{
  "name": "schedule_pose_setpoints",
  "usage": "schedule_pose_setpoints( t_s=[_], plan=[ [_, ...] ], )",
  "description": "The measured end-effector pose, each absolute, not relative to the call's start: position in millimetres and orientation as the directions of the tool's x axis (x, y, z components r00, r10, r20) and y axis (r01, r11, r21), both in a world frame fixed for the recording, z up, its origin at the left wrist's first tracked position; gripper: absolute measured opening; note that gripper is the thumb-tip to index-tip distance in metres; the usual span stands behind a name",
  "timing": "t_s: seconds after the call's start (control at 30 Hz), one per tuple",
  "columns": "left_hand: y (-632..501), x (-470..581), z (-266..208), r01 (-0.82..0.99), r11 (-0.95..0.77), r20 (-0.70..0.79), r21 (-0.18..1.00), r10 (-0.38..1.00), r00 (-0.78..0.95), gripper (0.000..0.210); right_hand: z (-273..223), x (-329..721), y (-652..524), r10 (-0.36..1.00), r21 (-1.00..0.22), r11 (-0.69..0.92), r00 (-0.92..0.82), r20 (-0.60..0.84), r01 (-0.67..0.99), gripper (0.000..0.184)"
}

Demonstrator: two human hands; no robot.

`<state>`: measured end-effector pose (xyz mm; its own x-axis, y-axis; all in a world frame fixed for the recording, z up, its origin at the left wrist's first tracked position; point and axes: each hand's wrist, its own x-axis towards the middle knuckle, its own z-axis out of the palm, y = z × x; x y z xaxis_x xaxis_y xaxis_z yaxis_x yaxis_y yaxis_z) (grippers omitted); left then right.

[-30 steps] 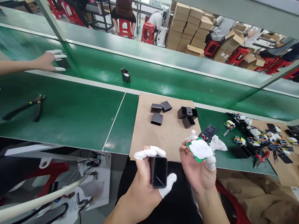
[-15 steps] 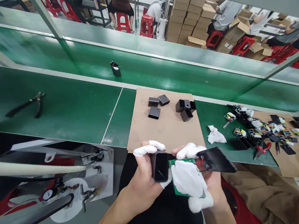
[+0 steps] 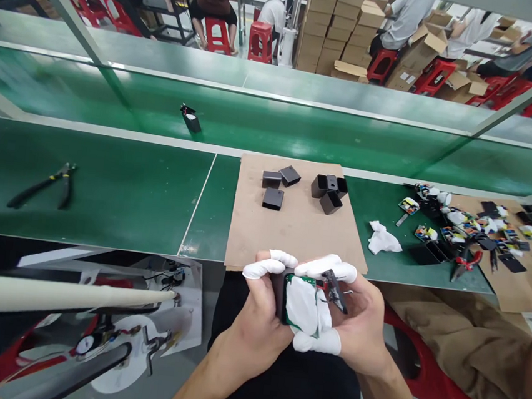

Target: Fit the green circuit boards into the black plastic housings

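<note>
My left hand [image 3: 259, 312], with white finger cots, is closed around a black plastic casing [image 3: 280, 292] whose open end faces right. My right hand [image 3: 353, 314], also in finger cots, grips a green circuit board with a white covering [image 3: 301, 304]. The board's left edge sits at the mouth of the casing, partly inside it. A black end piece [image 3: 336, 291] hangs on wires at the board's right side, tilted beside my right fingers. Both hands are above my lap, just in front of the table edge.
A cardboard sheet [image 3: 290, 239] bears several black casings [image 3: 273, 198]. Cutters [image 3: 44, 185] lie left on the green table. Crumpled white material [image 3: 383, 239], red-handled pliers [image 3: 465, 265] and several circuit assemblies [image 3: 457, 218] lie right, near another person's hand. A black unit [image 3: 190, 119] sits on the green belt.
My right hand has moved left with the circuit board, bringing it from beside the casing to its mouth. The black end piece has turned edge-on. The unit on the belt has shifted left.
</note>
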<state>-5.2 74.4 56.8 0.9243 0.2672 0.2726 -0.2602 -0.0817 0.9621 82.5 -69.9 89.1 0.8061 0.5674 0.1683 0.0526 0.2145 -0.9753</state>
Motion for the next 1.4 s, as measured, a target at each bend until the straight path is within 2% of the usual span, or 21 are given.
schedule_pose_setpoints(
  t_s=[0.2,0.53,0.73,0.93,1.27,1.4],
  plan=[
    [75,-5,51,-0.262,-0.107,0.282,0.959,0.27,0.921,0.077,86,80,-69,0.558,-0.976,0.203,0.809,0.185,0.084,0.065],
    [74,-4,48,-0.27,-0.085,0.282,0.959,0.26,0.923,0.073,86,79,-70,0.563,-0.974,0.171,0.797,0.219,0.147,0.062],
    [74,-5,50,-0.255,-0.082,0.268,0.963,0.26,0.928,0.062,85,78,-69,0.568,-0.975,0.156,0.793,0.22,0.158,0.06],
    [74,-4,50,-0.265,-0.052,0.269,0.963,0.243,0.932,0.064,82,79,-70,0.575,-0.98,0.138,0.794,0.198,0.145,0.057],
    [74,-6,52,-0.189,-0.062,0.199,0.98,0.266,0.943,0.063,76,78,-67,0.564,-0.969,0.119,0.789,0.244,0.214,0.063],
    [76,-8,50,-0.182,-0.021,0.181,0.983,0.27,0.946,0.059,76,79,-63,0.6,-0.982,0.089,0.778,0.188,0.169,0.071]
  ],
)
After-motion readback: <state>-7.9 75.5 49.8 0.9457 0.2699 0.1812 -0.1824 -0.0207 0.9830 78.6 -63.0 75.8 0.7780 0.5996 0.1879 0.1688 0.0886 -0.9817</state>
